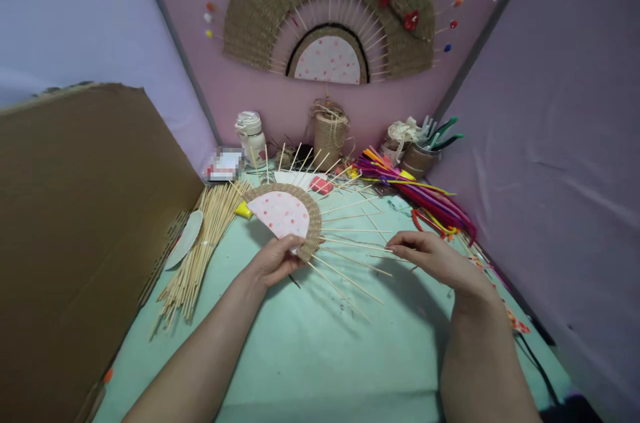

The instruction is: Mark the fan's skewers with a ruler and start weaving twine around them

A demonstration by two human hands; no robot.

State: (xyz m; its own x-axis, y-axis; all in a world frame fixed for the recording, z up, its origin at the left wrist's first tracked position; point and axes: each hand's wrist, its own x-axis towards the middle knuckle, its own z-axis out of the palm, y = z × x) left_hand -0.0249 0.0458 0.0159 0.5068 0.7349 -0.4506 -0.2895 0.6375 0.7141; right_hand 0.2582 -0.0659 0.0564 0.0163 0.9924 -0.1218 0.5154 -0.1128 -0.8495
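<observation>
My left hand (280,260) grips a half-round fan base by its lower corner, thumb on the front. This fan base (280,212) has a white face with red dots and a woven tan rim (313,216). Thin wooden sticks (355,230) fan out from the rim. At the right, my right hand (425,253) has thumb and fingers pinched at the outer end of one stick. The fan base is held tilted above the pale green table (320,356).
A bundle of sticks (203,256) lies left beside a cardboard sheet (85,223). Colourful pipe cleaners (415,193) lie right. Behind stand a white bottle (251,140), a twine spool (330,133) and a tool pot (423,158). A large woven fan (255,30) hangs on the wall.
</observation>
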